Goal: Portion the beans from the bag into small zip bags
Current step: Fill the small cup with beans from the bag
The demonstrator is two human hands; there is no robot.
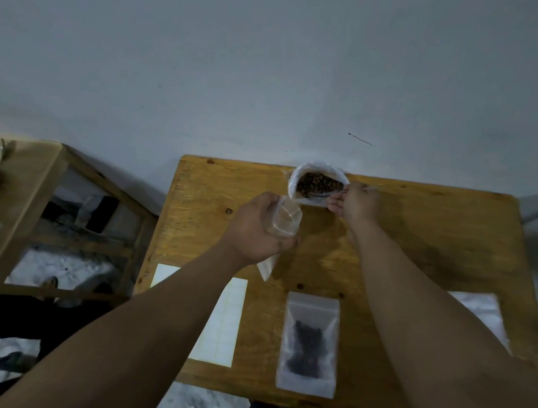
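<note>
Beans (319,182) fill the bag (297,187); right hand (355,205) pinches a scoop (325,195) in it, left hand (254,234) grips an empty zip bag (287,222).

This looks like a bare, makeshift packing workroom. A plain painted wall (282,50) fills 12 o'clock, and a rough plywood counter (426,253) sits at centre. On it, a white gridded sheet (227,319) lies at 7 o'clock and a filled zip bag (310,341) at 5. A second raw-wood counter (23,169) stands at 9 o'clock.
</note>
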